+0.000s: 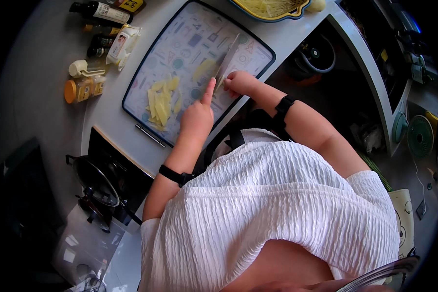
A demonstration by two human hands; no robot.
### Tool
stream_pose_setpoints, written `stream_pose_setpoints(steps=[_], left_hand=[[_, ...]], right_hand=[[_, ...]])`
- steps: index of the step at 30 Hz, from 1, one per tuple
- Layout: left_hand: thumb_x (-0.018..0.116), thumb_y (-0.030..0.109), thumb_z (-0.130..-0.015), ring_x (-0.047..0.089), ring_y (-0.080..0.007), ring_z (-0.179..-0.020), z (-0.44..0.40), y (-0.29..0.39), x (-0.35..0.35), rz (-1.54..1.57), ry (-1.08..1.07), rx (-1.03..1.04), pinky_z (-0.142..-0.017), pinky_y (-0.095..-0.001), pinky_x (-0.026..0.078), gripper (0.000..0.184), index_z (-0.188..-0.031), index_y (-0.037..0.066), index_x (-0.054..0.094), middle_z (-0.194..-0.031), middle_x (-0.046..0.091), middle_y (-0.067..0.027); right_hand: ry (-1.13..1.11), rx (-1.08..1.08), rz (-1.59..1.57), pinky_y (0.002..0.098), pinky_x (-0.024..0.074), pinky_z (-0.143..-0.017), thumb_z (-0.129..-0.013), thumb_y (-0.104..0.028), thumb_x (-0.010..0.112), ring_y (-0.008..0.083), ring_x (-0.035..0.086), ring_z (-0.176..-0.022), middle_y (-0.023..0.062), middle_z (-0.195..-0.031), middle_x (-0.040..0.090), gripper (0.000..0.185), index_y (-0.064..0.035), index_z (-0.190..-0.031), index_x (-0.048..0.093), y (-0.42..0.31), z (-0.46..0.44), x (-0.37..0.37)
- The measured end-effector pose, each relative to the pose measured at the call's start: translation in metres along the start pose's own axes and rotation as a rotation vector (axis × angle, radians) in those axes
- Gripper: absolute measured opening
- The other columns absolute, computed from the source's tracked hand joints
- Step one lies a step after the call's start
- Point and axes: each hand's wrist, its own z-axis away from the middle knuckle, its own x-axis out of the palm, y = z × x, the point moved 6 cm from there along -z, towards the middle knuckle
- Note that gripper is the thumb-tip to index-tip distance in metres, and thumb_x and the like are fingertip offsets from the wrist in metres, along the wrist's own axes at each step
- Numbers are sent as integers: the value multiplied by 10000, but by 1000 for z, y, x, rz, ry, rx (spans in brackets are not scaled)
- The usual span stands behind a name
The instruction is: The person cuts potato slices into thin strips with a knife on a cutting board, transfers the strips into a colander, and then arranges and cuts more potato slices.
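Note:
A patterned cutting board with a dark rim (190,41) lies under both hands. My left hand (198,116) is closed around the handle end of a knife (228,57), its index finger stretched along the blade; the handle itself is hidden. Just right of the blade, the fingers of my right hand (239,84) are pinched at a narrow pale yellow piece (220,82), mostly covered by the fingertips. More pale slices (204,69) lie left of the blade. A loose pile of yellow slices (161,103) rests on the board's left part.
Bottles (102,11), a wipes pack (123,46) and an orange-lidded jar (72,91) stand at the upper left. A yellow basket (272,9) holds pale shreds beyond the board. A lidded pan (96,181) is at the lower left.

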Motion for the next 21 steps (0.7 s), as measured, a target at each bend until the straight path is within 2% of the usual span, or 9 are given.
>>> stream_pose_setpoints(steps=[8,11,14,21], left_hand=[[545,49,-846,577,-397,-562,-7,2,-14,-6,-29,-11,-522,-508,460,842,-1543,275,131,-613,564,-190],[524,71,-859,602,-389,-603,-8,3,-15,-14,-86,-42,-556,-504,493,828,-1541,306,119,-676,587,-179],[537,42,-844,571,-399,-557,-9,3,-17,3,-40,-17,-524,-508,455,838,-1543,271,136,-610,563,-191],[543,72,-860,580,-390,-573,-16,0,-31,-25,-121,-28,-536,-492,469,824,-1543,285,134,-642,580,-184]], right_hand=[[-17,14,-8,318,551,-625,-903,-224,482,175,667,-595,71,-688,678,296,-26,-854,697,-6,2,-2],[-17,6,-19,318,548,-611,-900,-228,500,173,654,-587,69,-679,666,285,-26,-852,695,-4,0,-1],[-10,-4,-11,315,547,-626,-897,-231,490,171,666,-582,65,-678,684,298,-33,-843,706,-4,0,-2],[-22,-5,8,313,544,-634,-897,-259,507,167,670,-585,63,-680,694,308,-37,-841,713,-4,-1,-1]])
